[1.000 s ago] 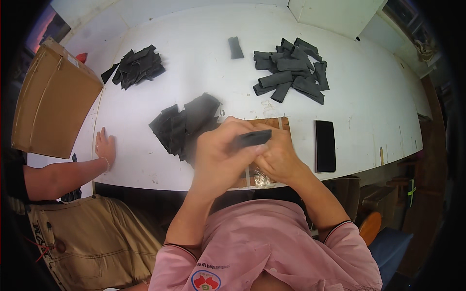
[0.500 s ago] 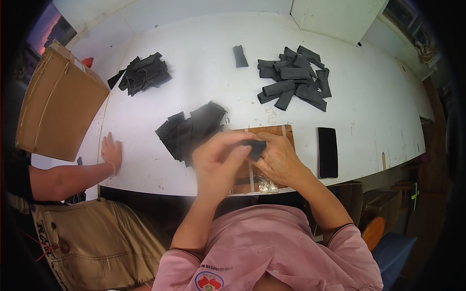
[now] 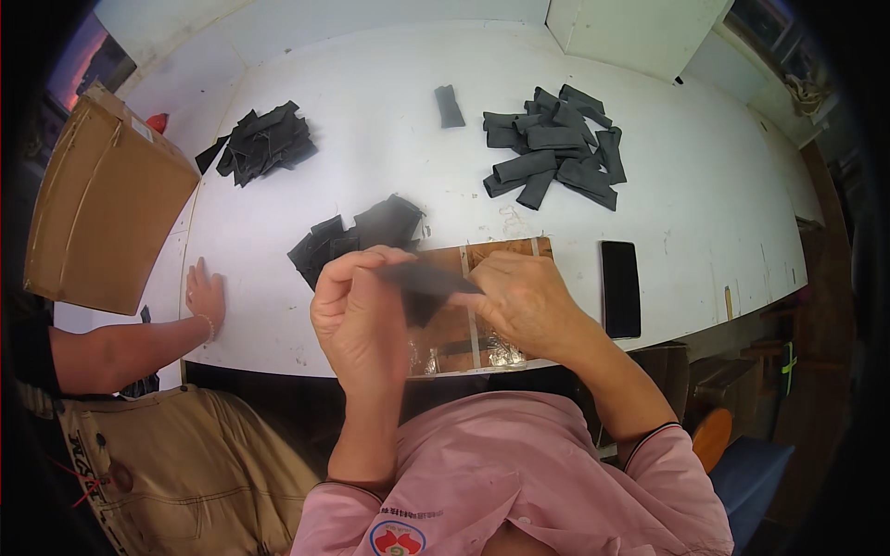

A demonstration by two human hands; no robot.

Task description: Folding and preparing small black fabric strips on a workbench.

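Between my hands a black fabric piece (image 3: pixel 428 284) is stretched out above a brown taped cardboard sheet (image 3: pixel 482 347). My left hand (image 3: pixel 357 306) pinches its left end and my right hand (image 3: pixel 519 301) grips its right end; the cloth is smeared by motion. Just beyond my left hand lies a heap of flat black fabric pieces (image 3: pixel 385 221), partly hidden by that hand. Farther off on the right is a pile of dark rolled or tubular fabric pieces (image 3: pixel 556 139). A single such piece (image 3: pixel 450 107) lies apart from them, at the far middle.
Another black fabric heap (image 3: pixel 264 144) lies at the far left, near a large cardboard box (image 3: pixel 111 204). A black phone (image 3: pixel 621 289) rests right of the cardboard sheet. At the left, another person's hand (image 3: pixel 205 292) leans on the white table (image 3: pixel 695 176).
My left hand has moved left, away from my right. The black fabric piece, bunched between my fingers before, is now drawn out between both hands.
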